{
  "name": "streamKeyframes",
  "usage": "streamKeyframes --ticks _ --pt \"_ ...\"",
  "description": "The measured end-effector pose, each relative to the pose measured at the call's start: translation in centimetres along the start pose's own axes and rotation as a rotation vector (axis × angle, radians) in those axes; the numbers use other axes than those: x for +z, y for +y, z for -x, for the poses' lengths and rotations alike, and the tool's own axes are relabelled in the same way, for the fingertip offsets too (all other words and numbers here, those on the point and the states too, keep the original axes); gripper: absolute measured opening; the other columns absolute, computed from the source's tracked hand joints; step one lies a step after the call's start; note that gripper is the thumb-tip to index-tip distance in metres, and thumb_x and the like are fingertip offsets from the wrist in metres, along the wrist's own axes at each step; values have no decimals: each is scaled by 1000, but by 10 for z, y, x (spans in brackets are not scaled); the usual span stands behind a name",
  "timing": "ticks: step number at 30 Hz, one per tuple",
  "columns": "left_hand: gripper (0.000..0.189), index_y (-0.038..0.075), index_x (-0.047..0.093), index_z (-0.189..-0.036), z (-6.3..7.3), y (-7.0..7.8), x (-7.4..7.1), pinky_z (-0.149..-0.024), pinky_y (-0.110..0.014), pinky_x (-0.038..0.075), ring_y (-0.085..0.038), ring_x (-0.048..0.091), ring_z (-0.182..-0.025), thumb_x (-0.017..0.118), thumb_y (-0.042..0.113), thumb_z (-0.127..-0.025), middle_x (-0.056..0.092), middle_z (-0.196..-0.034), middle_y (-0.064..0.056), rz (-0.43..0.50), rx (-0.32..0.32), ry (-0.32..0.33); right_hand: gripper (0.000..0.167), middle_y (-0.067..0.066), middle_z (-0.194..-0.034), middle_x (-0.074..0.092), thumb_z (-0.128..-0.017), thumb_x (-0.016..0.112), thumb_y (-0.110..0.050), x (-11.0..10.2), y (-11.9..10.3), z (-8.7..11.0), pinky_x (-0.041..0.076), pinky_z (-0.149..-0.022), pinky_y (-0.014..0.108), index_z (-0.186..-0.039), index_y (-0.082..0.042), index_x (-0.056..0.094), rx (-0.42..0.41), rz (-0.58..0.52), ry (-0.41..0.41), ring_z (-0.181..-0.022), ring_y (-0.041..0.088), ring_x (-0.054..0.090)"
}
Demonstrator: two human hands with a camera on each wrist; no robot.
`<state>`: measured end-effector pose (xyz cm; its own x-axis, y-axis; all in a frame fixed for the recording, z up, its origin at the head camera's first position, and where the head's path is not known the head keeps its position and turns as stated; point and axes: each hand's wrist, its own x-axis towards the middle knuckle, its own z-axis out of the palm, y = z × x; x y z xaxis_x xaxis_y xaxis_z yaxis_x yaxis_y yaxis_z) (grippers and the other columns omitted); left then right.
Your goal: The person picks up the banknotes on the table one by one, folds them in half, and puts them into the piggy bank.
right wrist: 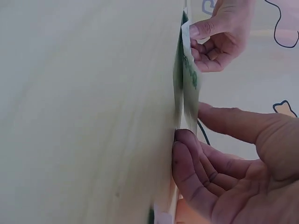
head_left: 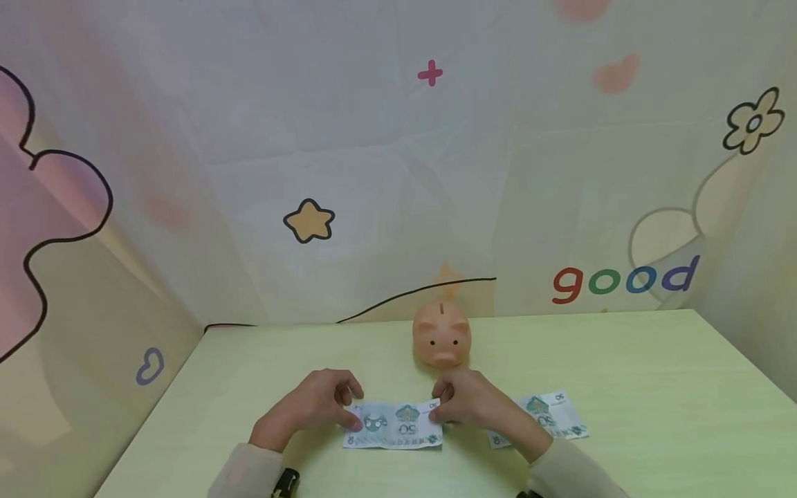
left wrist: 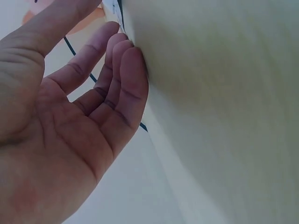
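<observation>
A green-and-white banknote printed with a 50 stretches between both hands in front of the piggy bank. My left hand pinches its left end, with the thumb on the upper face. At the other end, the thumb and fingers of my right hand pinch the note. In the right wrist view, the note appears edge-on, close to the table surface. The left wrist view shows my left palm and curled fingers, with only a sliver of the note at the top.
A pink piggy bank with a slot on top stands upright at the back, near the patterned cloth wall. Another banknote lies on the pale wooden table at the right, partly covered by my right forearm.
</observation>
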<state>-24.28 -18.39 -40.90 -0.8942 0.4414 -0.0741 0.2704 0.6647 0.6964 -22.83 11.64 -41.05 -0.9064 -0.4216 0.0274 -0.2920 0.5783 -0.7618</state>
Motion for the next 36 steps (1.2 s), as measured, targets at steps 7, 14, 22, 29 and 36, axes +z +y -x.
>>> streamKeyframes --ticks 7,14,22,29,36 --pt "34 8 70 -95 0 -2 2 -74 -28 49 -17 55 -83 97 6 -75 62 -88 0 -6 3 -5 23 0 -74 64 -76 90 5 3 1 -1 53 -61 28 -90 0 72 41 2 23 -67 14 59" --pt "38 7 66 -94 1 -2 2 -75 -29 50 -18 55 -83 98 3 -72 62 -87 -1 -6 34 6 18 0 -74 65 -78 88 6 4 0 0 54 -59 27 -87 0 72 37 -16 31 -66 14 60" --pt "41 5 62 -96 1 -2 1 -67 -27 51 -18 57 -77 95 -1 -74 61 -83 -3 36 23 -8 15 0 -73 64 -82 84 6 4 -1 2 54 -55 27 -85 -1 71 22 -49 28 -62 13 59" --pt "37 4 63 -98 2 -3 -1 -61 -24 50 -17 57 -73 93 -3 -77 61 -80 -2 46 19 -30 15 0 -71 62 -82 83 7 4 -4 4 53 -53 26 -84 -1 71 29 -55 26 -58 12 58" --pt "33 3 65 -98 4 -2 -6 -59 -24 51 -17 58 -71 91 -5 -79 62 -78 -2 72 54 -41 15 0 -71 63 -83 82 7 2 -6 6 53 -53 26 -84 -1 69 25 -70 32 -59 13 60"
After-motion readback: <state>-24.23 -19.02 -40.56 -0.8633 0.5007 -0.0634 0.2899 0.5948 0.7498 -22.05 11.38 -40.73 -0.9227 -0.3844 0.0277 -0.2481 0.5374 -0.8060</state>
